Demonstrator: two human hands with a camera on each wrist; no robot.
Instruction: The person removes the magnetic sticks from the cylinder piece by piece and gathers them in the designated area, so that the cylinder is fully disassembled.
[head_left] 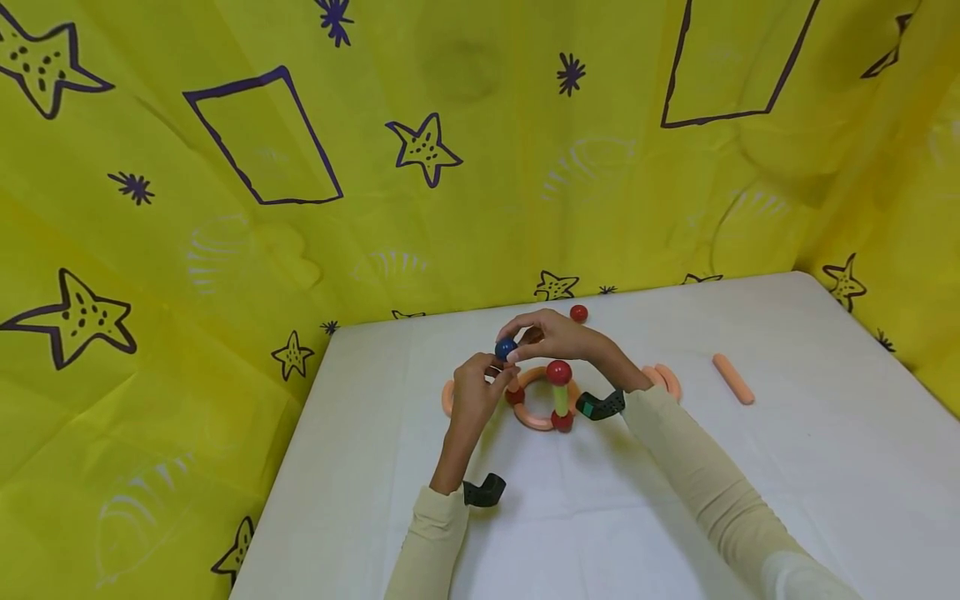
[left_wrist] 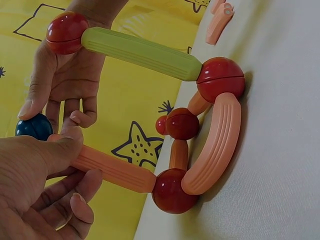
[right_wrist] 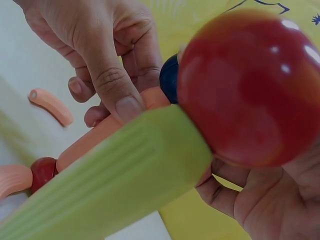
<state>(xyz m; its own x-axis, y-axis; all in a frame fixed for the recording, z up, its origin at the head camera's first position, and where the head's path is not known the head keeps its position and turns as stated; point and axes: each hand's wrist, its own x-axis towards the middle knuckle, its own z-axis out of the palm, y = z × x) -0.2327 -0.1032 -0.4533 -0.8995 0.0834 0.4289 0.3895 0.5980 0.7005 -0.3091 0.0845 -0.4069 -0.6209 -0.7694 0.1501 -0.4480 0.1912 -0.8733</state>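
Observation:
My left hand (head_left: 472,390) pinches a straight orange rod (left_wrist: 117,170) near its top, thumb on one side and fingers behind. The rod stands up from a red ball (left_wrist: 175,191) of a ring of curved orange rods (head_left: 536,423) and red balls on the table. At the rod's upper end sits a blue ball (head_left: 506,349), gripped by the thumb and fingers of my right hand (head_left: 562,335). Beside it a yellow-green rod (left_wrist: 142,54) rises from another ring ball, topped by a red ball (head_left: 558,372). That ball partly covers the blue one in the right wrist view.
A loose red ball (head_left: 578,313) lies near the table's back edge. Curved orange rods (head_left: 666,380) lie beyond my right wrist, with a straight orange rod (head_left: 732,379) farther right. Another curved piece (head_left: 447,398) is left of the ring. Yellow patterned sheeting (head_left: 480,233) hangs behind the white table.

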